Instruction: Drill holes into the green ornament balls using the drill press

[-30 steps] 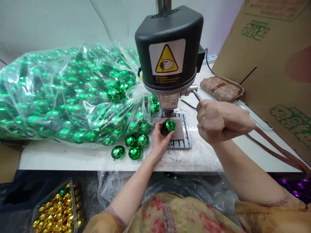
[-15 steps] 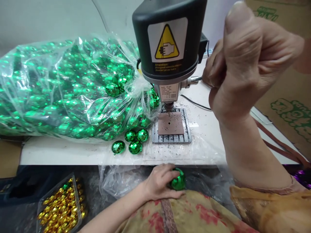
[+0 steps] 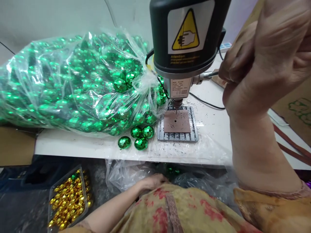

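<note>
My right hand (image 3: 264, 61) is closed around the feed lever (image 3: 210, 75) on the right side of a small black drill press (image 3: 189, 35). Beneath its chuck (image 3: 177, 103), a brown plate (image 3: 177, 125) with one dark hole lies on the slotted metal base (image 3: 178, 137), and dark shavings are scattered about. My left hand (image 3: 155, 181) is low in front of my body, below the table edge. Its fingers are mostly hidden behind my clothing, so whatever it holds does not show. Several faceted green baubles (image 3: 141, 143) rest on the table left of the base.
A big clear bag (image 3: 73, 94) full of green baubles fills the table's left side. Down at the lower left stands a clear tub (image 3: 86, 207) of gold baubles. Crumpled plastic (image 3: 121, 174) hangs below the table edge, with green baubles (image 3: 172, 170) under it. Cardboard (image 3: 295, 84) stands at right.
My left hand has dropped lower, and the green bauble it held is out of sight there. My right hand stays closed on the lever. The whole view has shifted slightly.
</note>
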